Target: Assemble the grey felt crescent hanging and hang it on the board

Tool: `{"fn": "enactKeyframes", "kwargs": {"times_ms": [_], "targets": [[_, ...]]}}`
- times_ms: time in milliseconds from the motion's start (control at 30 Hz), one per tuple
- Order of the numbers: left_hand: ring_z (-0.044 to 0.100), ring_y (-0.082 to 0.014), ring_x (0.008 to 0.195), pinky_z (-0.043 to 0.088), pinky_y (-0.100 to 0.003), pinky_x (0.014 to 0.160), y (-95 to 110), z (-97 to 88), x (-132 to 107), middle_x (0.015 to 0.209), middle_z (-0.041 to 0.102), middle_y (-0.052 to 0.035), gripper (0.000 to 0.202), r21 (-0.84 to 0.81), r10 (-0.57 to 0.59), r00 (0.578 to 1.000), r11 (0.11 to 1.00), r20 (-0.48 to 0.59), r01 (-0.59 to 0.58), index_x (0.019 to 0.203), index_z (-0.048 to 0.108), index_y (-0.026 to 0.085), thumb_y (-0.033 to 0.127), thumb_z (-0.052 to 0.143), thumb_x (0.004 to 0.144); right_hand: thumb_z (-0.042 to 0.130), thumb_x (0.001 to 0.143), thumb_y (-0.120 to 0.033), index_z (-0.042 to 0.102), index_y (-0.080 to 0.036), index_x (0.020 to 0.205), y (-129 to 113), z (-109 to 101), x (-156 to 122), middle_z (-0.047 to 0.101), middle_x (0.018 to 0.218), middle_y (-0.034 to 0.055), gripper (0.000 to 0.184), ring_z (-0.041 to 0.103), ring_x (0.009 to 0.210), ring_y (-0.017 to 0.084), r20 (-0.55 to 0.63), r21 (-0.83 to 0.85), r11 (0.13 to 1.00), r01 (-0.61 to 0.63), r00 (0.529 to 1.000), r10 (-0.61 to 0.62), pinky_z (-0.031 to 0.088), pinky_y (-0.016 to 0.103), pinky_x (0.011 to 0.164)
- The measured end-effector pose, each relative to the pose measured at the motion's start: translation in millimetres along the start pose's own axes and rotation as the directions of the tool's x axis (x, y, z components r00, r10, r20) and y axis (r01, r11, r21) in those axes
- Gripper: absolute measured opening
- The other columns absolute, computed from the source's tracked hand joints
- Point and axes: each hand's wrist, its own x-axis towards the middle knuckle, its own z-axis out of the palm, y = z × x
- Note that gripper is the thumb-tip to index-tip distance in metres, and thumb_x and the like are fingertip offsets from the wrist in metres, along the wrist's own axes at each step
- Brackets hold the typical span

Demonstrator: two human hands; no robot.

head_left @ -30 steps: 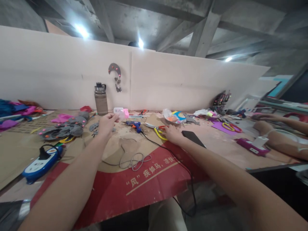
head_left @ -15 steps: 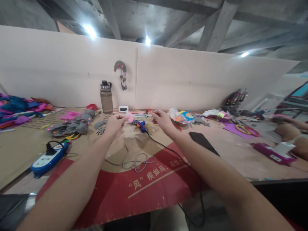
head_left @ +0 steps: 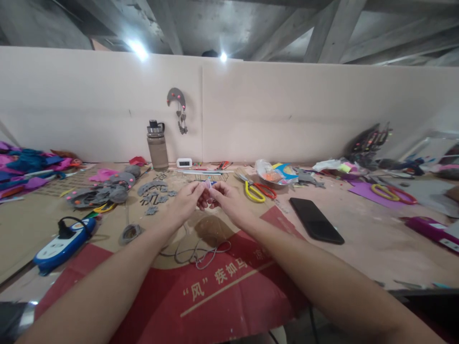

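While both forearms stretch out over the red and tan cardboard sheet (head_left: 222, 291) that covers the near edge of the table, a loose loop of grey cord (head_left: 201, 248) lies on it just short of the hands. The left hand (head_left: 184, 203) and right hand (head_left: 227, 203) meet in the middle, fingertips pinched together around a small pinkish piece (head_left: 208, 183). It's held just above the cardboard, and honestly it's too tiny and too covered by fingers for me to say what it is. Both hands are curled closed on it, thumbs and forefingers nearly touching each other.

Off to the left, a blue power strip (head_left: 60, 242) sits with a black plug in it, and a small grey ring (head_left: 129, 233) lies between it and the left arm. On the right, a black phone (head_left: 315, 220) lies flat, well apart from the hands.

A bit further back are yellow scissors (head_left: 255, 192) beside the right hand, some loose grey felt cutouts (head_left: 156, 190), and a heap of grey felt with pink dots (head_left: 103, 190) on the left. Past that, a bag of colourful bits (head_left: 274, 172), a little white clock (head_left: 184, 162) and a water bottle (head_left: 157, 145) stand near the pale wall, where a grey moon ornament (head_left: 177, 107) hangs.
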Motion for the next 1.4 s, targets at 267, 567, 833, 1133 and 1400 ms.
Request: {"fn": "enactKeyframes", "kwargs": {"times_ms": [267,567,833,1133,1400], "targets": [[0.052,-0.0099,0.048,0.04,-0.023,0.048,-5.0,-0.1,-0.8,0.057,0.055,0.003,0.028,0.136,0.022,0.995,0.991,-0.093,-0.009,0.076,0.051,0.019,0.045,0.062,0.077,0.071,0.067,-0.047,0.06,-0.017,0.075,1.1,-3.9,-0.1,0.061,0.07,-0.0006,0.032,0.058,0.066,0.01,0.023,0.17,0.977,-0.128,0.992,0.126,0.05,0.027,0.065],[0.054,-0.0099,0.05,0.041,-0.022,0.049,2.4,4.0,-7.5,0.058,0.059,0.0006,0.024,0.204,-0.003,0.993,0.979,-0.121,0.028,0.073,0.055,0.017,0.04,0.059,0.081,0.076,0.062,-0.045,0.058,-0.017,0.062,-0.7,-4.5,-2.5,0.059,0.058,0.0002,0.033,0.053,0.052,0.01,-0.075,-0.053,0.98,-0.191,0.98,0.187,0.042,0.026,0.053],[0.057,-0.0091,0.052,0.047,-0.024,0.055,0.7,-7.9,-0.6,0.061,0.062,-0.0029,0.033,-0.161,-0.187,0.981,0.968,0.058,0.194,0.072,0.059,0.013,0.043,0.072,0.071,0.078,0.061,-0.042,0.055,-0.017,0.064,-10.0,-1.8,-8.3,0.057,0.06,-0.0024,0.033,0.047,0.053,0.007,0.028,0.069,0.973,-0.218,0.976,0.217,0.036,0.023,0.053],[0.056,-0.009,0.052,0.045,-0.022,0.054,6.7,-11.1,0.8,0.06,0.063,-0.002,0.019,0.027,-0.154,0.985,0.988,0.078,0.152,0.067,0.06,0.015,0.032,0.064,0.076,0.07,0.065,-0.036,0.051,-0.018,0.06,-3.0,-2.0,-5.4,0.048,0.052,-0.0045,0.027,0.04,0.048,0.007,-0.058,0.086,0.986,-0.14,0.988,0.146,0.03,0.023,0.049],[0.054,-0.0093,0.051,0.042,-0.022,0.052,2.9,-10.0,1.6,0.057,0.06,-0.0012,0.02,0.034,-0.136,0.989,0.99,0.064,0.134,0.065,0.058,0.016,0.032,0.062,0.075,0.058,0.076,-0.04,0.05,-0.02,0.066,3.1,2.0,-4.5,0.051,0.058,-0.0031,0.024,0.047,0.051,0.009,-0.064,-0.049,0.991,-0.125,0.99,0.122,0.041,0.024,0.049]]}}
